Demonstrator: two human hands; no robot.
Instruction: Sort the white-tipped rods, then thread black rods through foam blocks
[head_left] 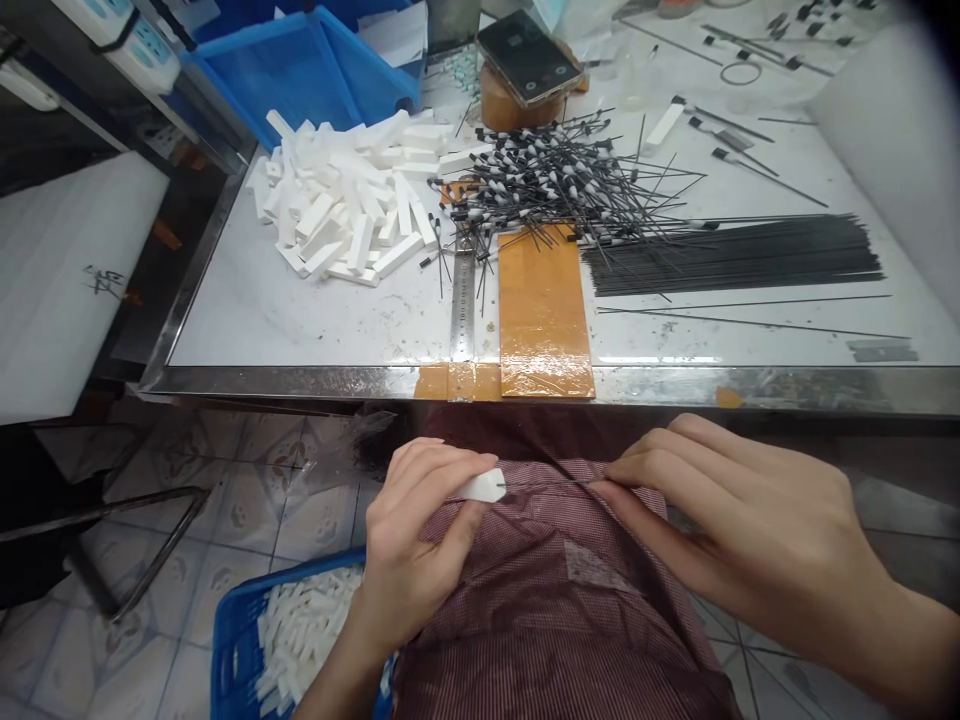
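Note:
Over my lap, my left hand (420, 520) is closed around a small white block (489, 486), whose pointed right end sticks out past the fingertips. My right hand (757, 520) pinches a thin dark rod (551, 486) between thumb and fingers. The rod's left tip meets the block's end; whether it goes inside is too small to tell. Ahead on the table lie a heap of white blocks (356, 200), a pile of short rods with black-and-white ends (555, 180) and a bundle of long black rods (735, 255).
An orange taped board (544, 320) and a steel ruler (463, 310) lie at the table's front edge (337, 382). Behind stand a phone (529, 58) on a round holder and a blue bin (300, 60). A blue basket (225, 640) of white pieces sits at lower left.

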